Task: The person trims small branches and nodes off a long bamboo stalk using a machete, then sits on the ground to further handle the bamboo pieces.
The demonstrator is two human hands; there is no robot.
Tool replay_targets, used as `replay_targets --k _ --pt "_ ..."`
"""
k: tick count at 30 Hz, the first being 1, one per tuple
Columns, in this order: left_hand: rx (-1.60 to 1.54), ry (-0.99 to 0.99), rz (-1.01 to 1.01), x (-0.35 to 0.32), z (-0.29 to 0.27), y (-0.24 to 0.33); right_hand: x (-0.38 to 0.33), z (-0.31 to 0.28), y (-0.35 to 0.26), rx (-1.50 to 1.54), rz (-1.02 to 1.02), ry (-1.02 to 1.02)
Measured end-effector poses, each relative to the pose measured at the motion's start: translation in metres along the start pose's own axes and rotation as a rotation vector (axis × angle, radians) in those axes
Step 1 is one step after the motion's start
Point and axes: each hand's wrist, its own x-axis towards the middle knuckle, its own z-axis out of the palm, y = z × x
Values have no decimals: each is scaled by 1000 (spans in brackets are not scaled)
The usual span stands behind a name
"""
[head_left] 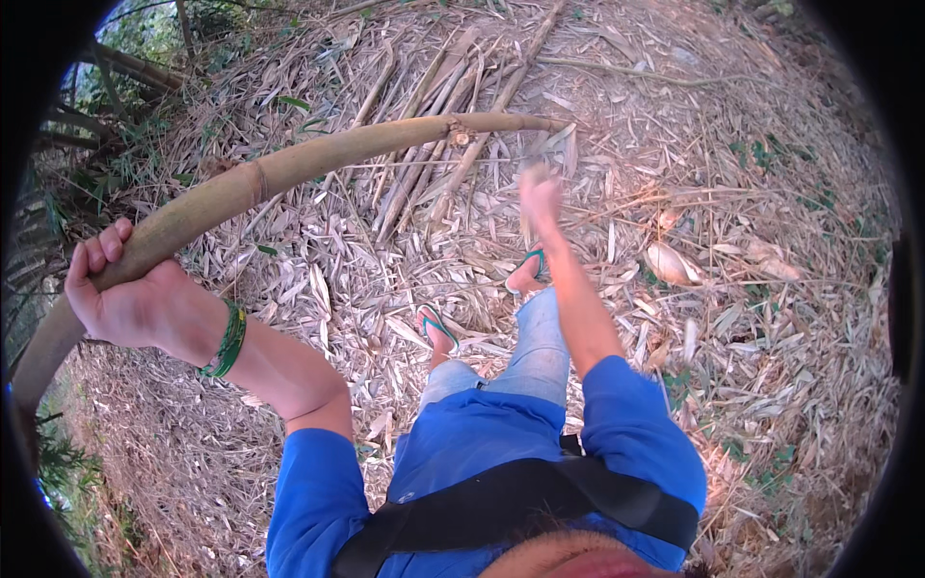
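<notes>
A long, thick bamboo pole (289, 169), yellow-brown and jointed, arcs from the lower left up to its cut end near the top middle. My left hand (120, 294) is wrapped around it near the left edge; a green band sits on that wrist. My right hand (540, 197) is stretched out ahead, just below the pole's cut end and apart from it. It is motion-blurred, so I cannot tell whether it grips anything.
A pile of thinner cut bamboo sticks (438, 125) lies on the ground past the pole. Dry bamboo leaves (752, 289) cover the ground all around. My feet in green sandals (438, 328) stand below the pole. Standing bamboo stems (106, 77) rise at the upper left.
</notes>
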Motion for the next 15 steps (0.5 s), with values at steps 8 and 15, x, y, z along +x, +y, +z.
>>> replay_targets --k 8,15 --pt "-43 166 -170 -37 24 -43 30 86 80 205 732 -431" --pt "-441 -614 -356 18 -60 -63 17 -6 49 539 1055 -529"
